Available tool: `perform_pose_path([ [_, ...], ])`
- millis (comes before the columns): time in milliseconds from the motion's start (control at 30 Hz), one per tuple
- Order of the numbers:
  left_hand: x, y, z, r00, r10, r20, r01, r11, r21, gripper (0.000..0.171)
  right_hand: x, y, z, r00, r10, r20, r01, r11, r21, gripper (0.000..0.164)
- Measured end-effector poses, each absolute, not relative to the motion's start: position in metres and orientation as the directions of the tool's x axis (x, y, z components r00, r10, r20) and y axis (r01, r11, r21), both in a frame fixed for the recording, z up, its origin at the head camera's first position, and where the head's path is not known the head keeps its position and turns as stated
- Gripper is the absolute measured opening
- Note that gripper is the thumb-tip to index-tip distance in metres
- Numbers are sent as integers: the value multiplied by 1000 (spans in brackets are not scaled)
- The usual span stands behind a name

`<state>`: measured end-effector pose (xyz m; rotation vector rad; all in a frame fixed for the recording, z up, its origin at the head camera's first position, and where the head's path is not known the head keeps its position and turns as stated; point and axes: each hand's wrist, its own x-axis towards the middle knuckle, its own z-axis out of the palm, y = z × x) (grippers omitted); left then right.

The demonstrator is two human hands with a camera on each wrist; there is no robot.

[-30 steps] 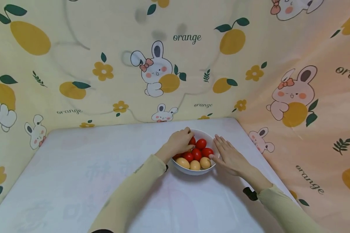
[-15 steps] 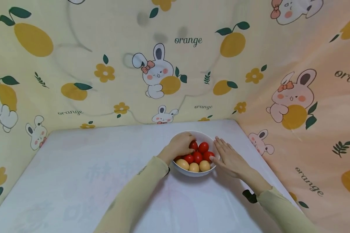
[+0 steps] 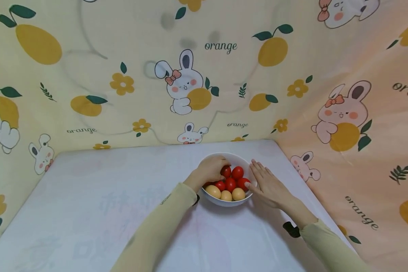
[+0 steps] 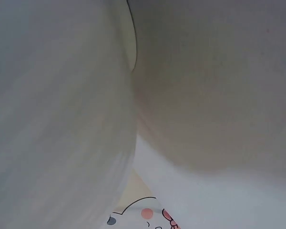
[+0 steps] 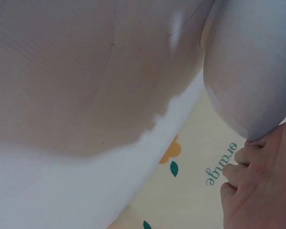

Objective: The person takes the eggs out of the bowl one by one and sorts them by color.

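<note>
A white bowl (image 3: 226,203) stands toward the back right of the table, holding several red tomatoes (image 3: 230,184) and tan eggs (image 3: 212,192). My left hand (image 3: 209,170) reaches over its left rim. The fingers curl round one tomato (image 3: 226,172) at the back left of the pile, with the thumb on its near side. In the right wrist view, my right hand (image 5: 262,176) has its fingertips at the outer wall of the bowl (image 5: 252,62). That hand's fingers are straight along the right rim. The left wrist view shows neither the left hand nor the food.
The white-covered table (image 3: 88,204) meets a patterned back cloth (image 3: 129,109) close behind the bowl. On the right, another stretch of the cloth (image 3: 370,166) runs along the table edge near my right arm. Table surface extends left of the bowl.
My left hand has dropped slightly into the bowl, its fingers settling round the tomato at the back left. The right hand keeps its place at the rim. The head view shifts a little.
</note>
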<state>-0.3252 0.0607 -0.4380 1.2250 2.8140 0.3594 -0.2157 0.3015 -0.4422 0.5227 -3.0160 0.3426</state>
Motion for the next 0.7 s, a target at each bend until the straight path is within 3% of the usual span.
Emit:
perform_pose_path([
  [400,-325,61,-436,-683,726,77,723,658,209,52,-217,303,-441,-938,-328,115,-345,916,-204,81],
  [700,-324,57,-434,-695,710,114,706,645,291,53,-217,303,-445,-941,-319,113,-337,915,-224,81],
])
